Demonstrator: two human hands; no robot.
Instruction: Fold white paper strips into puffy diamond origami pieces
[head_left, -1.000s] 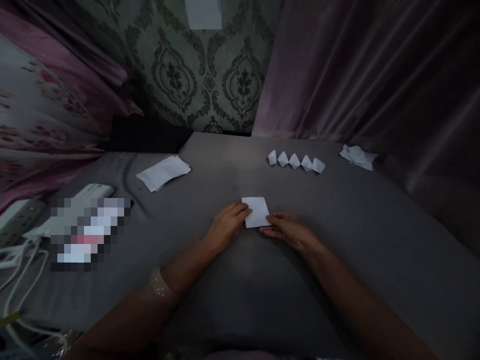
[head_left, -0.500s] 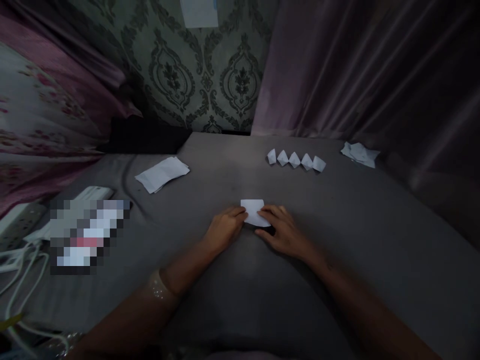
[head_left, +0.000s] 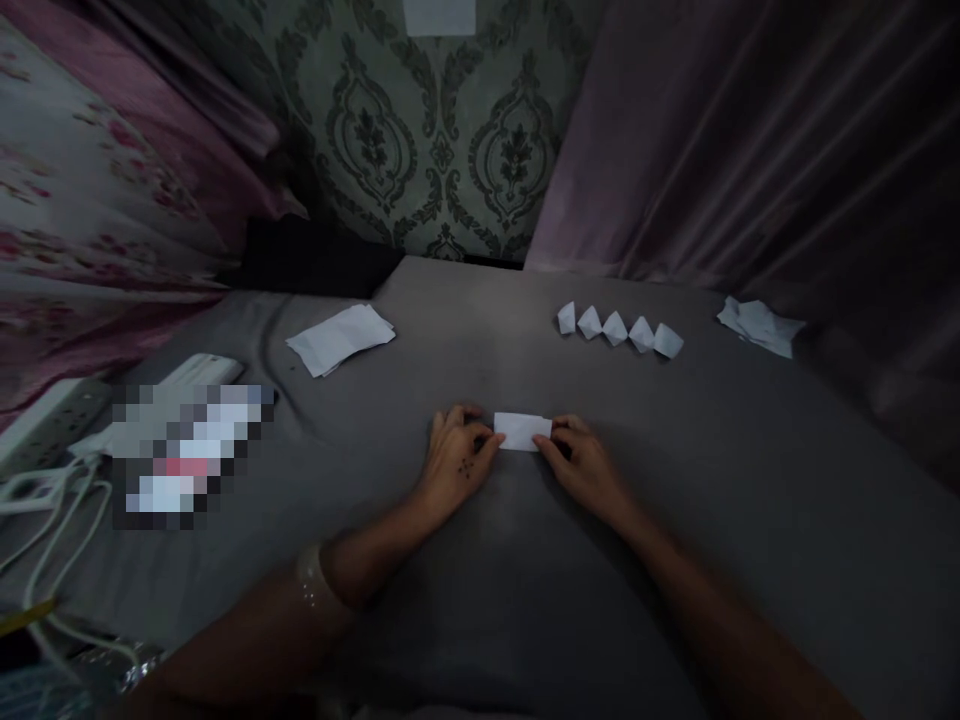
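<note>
A small white piece of paper (head_left: 520, 431), now a narrow rectangle, is held between my two hands above the grey cloth surface (head_left: 480, 600). My left hand (head_left: 459, 455) pinches its left end, thumb on the near face. At the right end my right hand (head_left: 585, 462) grips it, with the thumb in front and the fingers curled behind. Beyond it to the right stands a row of several folded white paper shapes (head_left: 615, 329). A stack of white paper sheets (head_left: 341, 340) lies to the far left.
Crumpled white paper (head_left: 760, 326) lies at the far right. On the left are a power strip (head_left: 56, 425), white cables (head_left: 56, 540) and a blurred-out device (head_left: 195, 460). A black item (head_left: 315, 258) rests against the patterned wall (head_left: 442, 150); curtains hang on both sides.
The paper has gone from a taller piece to a narrow strip. My hands have shifted to its two ends, thumbs toward me. The whole view has moved slightly.
</note>
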